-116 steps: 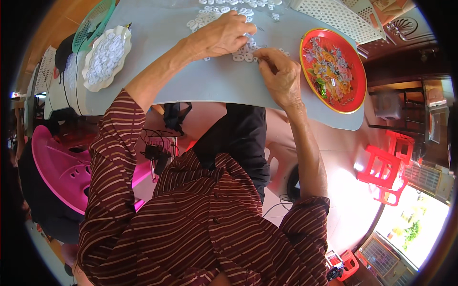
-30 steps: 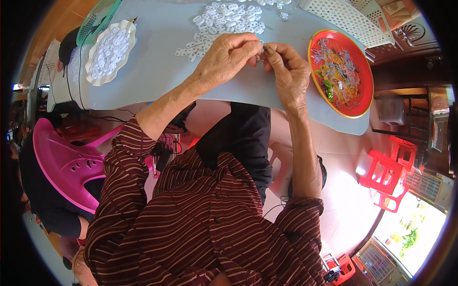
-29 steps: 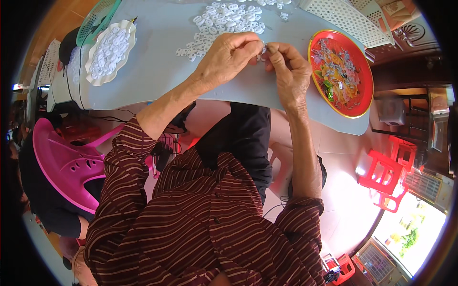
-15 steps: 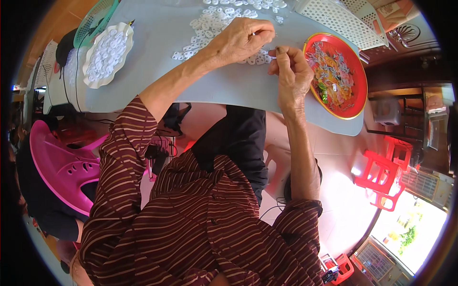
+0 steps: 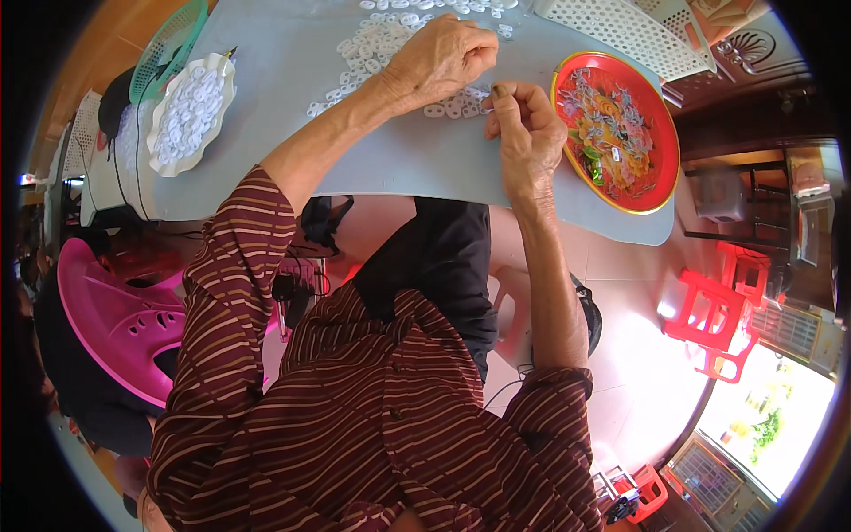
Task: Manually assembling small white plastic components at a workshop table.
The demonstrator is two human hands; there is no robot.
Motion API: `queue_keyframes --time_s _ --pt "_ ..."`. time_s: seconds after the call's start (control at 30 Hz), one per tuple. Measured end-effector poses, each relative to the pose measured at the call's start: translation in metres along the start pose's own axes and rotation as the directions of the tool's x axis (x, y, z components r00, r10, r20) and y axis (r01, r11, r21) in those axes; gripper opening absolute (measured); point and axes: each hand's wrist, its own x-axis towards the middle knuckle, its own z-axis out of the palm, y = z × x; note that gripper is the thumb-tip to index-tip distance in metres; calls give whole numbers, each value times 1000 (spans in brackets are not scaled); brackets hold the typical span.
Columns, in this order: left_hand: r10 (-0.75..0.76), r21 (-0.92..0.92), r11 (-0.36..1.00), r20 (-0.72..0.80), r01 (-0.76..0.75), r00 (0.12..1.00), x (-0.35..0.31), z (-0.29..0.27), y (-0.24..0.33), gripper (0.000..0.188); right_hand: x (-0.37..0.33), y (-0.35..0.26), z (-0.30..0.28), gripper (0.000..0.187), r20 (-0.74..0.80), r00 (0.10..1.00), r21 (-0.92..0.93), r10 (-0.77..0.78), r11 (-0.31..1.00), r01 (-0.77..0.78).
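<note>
Over the table's middle, my left hand (image 5: 446, 60) is closed with the fingers curled in. What it holds, if anything, is hidden. My right hand (image 5: 530, 133) is closer to me and to the right, thumb and index fingertips pressed together. Whatever lies in that pinch is too small to make out. Small white oval pieces with holes (image 5: 368, 49) are spread beneath and beyond both hands, some right by the right fingertips. To the right of that hand sits a round red tray (image 5: 663, 152) with a flower pattern, holding many small thin silvery pieces.
A scalloped white dish (image 5: 229, 89) heaped with white pieces stands at the left, with a green mesh basket (image 5: 191, 31) behind it. A perforated white basket (image 5: 612, 27) is at the far right. A pink chair (image 5: 115, 328) and red stools (image 5: 709, 310) stand beyond the table.
The view has shifted slightly. My left hand's fingers have curled in more, and my right hand has moved a little left. Both hands stay close together over the white pieces.
</note>
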Motion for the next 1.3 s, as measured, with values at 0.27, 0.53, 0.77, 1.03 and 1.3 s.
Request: queue_keyframes --time_s 0.27,0.53,0.77,1.03,1.3 --pt "121 46 991 27 -122 992 -10 -37 3 7 -3 -3 3 11 55 998 -96 -30 995 35" --pt "-91 180 979 -16 92 996 -102 -95 -12 8 -4 -2 5 15 91 995 -178 -49 982 65" --pt "-251 241 945 93 223 963 -132 -105 -7 9 -5 1 5 16 103 993 -191 -57 979 76" --pt "-182 263 951 44 164 982 -132 -75 -10 14 -6 -3 8 17 107 992 -199 -62 976 82" --pt "-279 228 944 157 240 947 -122 -74 -11 10 -6 -1 7 15 121 990 -218 -72 971 98"
